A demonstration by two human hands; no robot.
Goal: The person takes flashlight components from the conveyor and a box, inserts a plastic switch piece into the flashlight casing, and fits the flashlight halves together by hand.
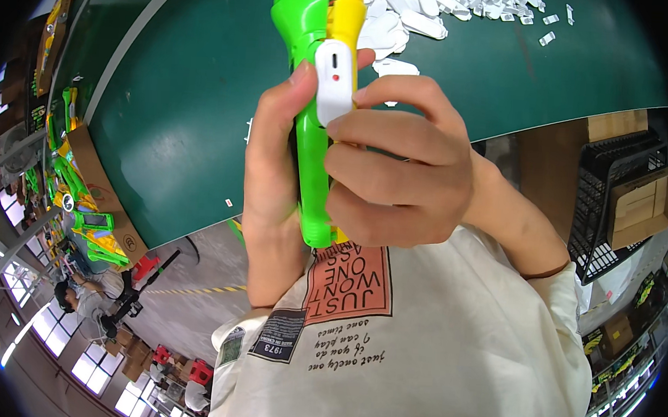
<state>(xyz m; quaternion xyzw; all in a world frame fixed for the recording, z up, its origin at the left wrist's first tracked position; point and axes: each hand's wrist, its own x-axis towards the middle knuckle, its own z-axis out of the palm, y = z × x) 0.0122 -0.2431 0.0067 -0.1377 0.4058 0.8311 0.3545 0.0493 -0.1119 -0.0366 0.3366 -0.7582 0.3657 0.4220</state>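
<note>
A green and yellow flashlight (317,192) stands nearly upright in front of my chest, its wide head at the top. My left hand (275,147) is wrapped round it from the left, the thumb pressed along the green side and a fingertip showing behind the yellow side. On the flashlight's body sits an oblong white cover (334,94) with a dark slot and a red dot. My right hand (405,167) closes on the flashlight from the right, with fingertips at the cover's lower right edge. Its curled fingers hide part of the lower body.
On the green table (178,130) lie a pile of white oblong covers (387,32) and many small clear pieces (488,2) at the far side. A cardboard box (109,198) with green and yellow flashlights stands left. Black crates (606,202) are at the right. A person (88,297) sits far left.
</note>
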